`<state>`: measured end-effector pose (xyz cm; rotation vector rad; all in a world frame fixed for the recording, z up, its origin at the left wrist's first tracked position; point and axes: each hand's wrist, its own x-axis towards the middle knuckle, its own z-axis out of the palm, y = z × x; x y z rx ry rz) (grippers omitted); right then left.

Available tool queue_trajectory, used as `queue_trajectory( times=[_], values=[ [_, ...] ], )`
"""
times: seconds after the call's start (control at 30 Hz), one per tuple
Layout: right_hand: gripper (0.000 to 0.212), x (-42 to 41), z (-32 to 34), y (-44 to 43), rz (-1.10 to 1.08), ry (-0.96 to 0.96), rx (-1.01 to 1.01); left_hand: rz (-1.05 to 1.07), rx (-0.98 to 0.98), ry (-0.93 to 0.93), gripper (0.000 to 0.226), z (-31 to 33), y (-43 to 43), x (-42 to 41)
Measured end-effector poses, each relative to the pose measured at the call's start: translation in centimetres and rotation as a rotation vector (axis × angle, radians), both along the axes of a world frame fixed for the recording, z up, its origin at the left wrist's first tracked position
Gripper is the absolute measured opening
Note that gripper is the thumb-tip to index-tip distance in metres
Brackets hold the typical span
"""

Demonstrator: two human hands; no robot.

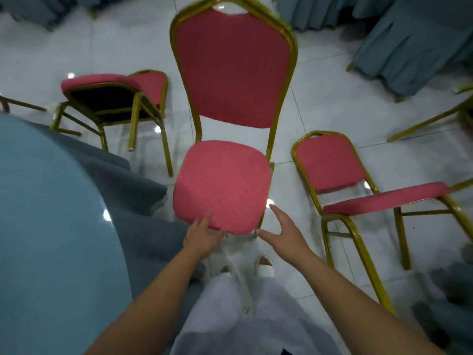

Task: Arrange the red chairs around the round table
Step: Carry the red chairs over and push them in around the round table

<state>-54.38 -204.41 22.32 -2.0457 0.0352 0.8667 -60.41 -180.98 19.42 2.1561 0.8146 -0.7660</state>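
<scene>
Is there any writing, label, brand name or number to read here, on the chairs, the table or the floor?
None: no word, label, brand or number shows on the middle red chair, the left red chair, the right red chair, the round table or the floor tiles.

Middle chair [222, 185] was noted square ahead, blocking the way forward. Table [51, 226] and its hanging cloth [143, 185] were recorded close on the left, with only a narrow strip of floor [289, 124] left beside the seat. Left chair [112, 98] was seen standing beyond that strip. A wider open lane was observed between middle chair and right chair [358, 190]. Draped tables [409, 47] were noted far right, well apart.
</scene>
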Motion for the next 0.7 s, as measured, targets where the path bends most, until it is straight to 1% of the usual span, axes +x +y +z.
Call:
queue_trajectory(
  times=[0.17,0.37,0.47,0.6,0.7],
  values=[
    [0.082,-2.3,4.2,0.5,-0.050,-0.087,0.075,0.192,-0.095,-0.141,0.076,4.6,-0.3,-2.3],
    [0.082,-4.2,7.5,-0.9,-0.108,-0.165,-0.012,0.311,-0.253,-0.236,0.073,7.6,-0.6,-3.8],
    [0.085,-5.6,8.5,-2.5,-0.134,-0.198,-0.052,0.346,-0.343,-0.232,0.072,7.5,-1.4,-4.5],
    [0.081,-5.7,9.4,-5.1,-0.167,-0.223,-0.057,0.376,-0.410,-0.189,0.074,7.9,-3.4,-4.6],
    [0.076,-4.0,9.7,-5.7,-0.209,-0.231,-0.034,0.385,-0.439,-0.187,0.076,8.8,-5.0,-3.8]
  ],
)
